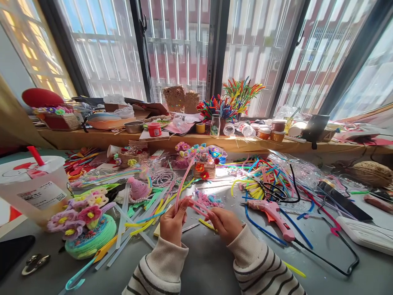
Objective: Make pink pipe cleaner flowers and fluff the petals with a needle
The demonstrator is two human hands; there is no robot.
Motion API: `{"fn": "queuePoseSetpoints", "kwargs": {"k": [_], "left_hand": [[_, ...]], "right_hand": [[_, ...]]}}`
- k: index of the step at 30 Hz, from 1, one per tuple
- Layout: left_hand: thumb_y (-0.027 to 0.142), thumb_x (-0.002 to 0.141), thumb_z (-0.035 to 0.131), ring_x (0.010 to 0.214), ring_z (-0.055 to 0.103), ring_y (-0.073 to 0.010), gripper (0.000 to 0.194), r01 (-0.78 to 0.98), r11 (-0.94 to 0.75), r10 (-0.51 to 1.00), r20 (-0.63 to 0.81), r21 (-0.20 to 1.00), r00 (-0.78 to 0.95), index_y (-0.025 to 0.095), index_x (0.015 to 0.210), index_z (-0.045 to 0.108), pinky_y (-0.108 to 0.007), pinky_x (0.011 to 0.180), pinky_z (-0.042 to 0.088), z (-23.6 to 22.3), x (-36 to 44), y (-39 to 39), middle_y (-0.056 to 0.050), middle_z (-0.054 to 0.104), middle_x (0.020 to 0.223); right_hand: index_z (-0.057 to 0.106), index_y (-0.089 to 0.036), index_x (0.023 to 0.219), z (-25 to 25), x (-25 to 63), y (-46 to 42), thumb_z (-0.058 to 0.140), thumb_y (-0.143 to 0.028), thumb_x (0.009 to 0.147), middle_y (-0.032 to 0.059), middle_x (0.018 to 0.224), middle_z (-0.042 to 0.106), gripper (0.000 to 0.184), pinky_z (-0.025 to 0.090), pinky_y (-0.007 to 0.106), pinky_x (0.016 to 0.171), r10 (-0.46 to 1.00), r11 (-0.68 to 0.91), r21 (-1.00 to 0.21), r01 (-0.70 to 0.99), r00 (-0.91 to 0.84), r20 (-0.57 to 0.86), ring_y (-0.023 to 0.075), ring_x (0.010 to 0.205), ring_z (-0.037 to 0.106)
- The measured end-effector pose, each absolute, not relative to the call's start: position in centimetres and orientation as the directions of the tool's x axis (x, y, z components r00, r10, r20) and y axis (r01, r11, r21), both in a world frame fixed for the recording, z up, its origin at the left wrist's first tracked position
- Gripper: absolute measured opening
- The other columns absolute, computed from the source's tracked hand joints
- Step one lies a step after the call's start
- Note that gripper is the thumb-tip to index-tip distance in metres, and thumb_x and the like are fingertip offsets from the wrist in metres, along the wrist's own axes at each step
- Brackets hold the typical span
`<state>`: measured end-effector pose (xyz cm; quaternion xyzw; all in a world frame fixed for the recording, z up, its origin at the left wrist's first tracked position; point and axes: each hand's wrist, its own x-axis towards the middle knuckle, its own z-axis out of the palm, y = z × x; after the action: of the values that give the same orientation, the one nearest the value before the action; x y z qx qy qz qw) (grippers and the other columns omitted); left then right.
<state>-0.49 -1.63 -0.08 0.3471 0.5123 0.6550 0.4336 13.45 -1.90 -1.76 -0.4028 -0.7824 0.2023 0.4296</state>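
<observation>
Low over the middle of the grey table, my left hand [173, 221] pinches pink pipe cleaners [183, 182], whose long ends rise upward from the fingers. My right hand [223, 223] is closed on the other end of the pink strands, which stretch between both hands. What the fingertips cover is hidden. To the right of my right hand lies a pink hot glue gun [273, 213] with scissors [272, 191] behind it. Left of my left hand are clear glue sticks [123, 219] and yellow pipe cleaners [144, 225].
A green yarn piece with flowers [90, 237] and a drink cup [39, 192] stand at left. Loose pipe cleaners [251, 180] pile up at the back right. The glue gun's black cord [325, 266] loops near a phone [344, 200]. Jars [278, 127] line the windowsill.
</observation>
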Motion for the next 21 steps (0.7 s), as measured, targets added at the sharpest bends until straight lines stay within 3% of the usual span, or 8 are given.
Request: {"fn": "queuePoseSetpoints", "kwargs": {"k": [12,21], "left_hand": [[0.042,0.050,0.062,0.032,0.022,-0.0028,0.041,-0.210,-0.107,0.916,0.014,0.972,-0.401,0.014,0.080,0.064,-0.017,0.028,0.011,-0.03,-0.47,-1.58,0.008,0.033,0.036],[0.042,0.050,0.063,0.034,0.023,-0.0027,0.038,-0.196,-0.114,0.915,0.026,0.974,-0.403,0.014,0.075,0.065,-0.018,0.032,0.014,-0.63,-0.78,-1.21,0.008,0.031,0.037]], "right_hand": [[0.057,-0.030,0.094,-1.95,13.43,-1.76,0.039,-0.024,0.078,0.0031,0.077,0.061,0.025,0.041,0.027,0.059,0.794,0.607,-0.677,0.416,-0.344,0.501,0.0170,0.068,0.055],[0.059,-0.025,0.086,-1.72,13.27,-1.93,0.040,-0.021,0.076,0.0021,0.069,0.060,0.022,0.041,0.023,0.055,0.788,0.609,-0.605,0.513,-0.308,0.532,0.0144,0.061,0.054]]}}
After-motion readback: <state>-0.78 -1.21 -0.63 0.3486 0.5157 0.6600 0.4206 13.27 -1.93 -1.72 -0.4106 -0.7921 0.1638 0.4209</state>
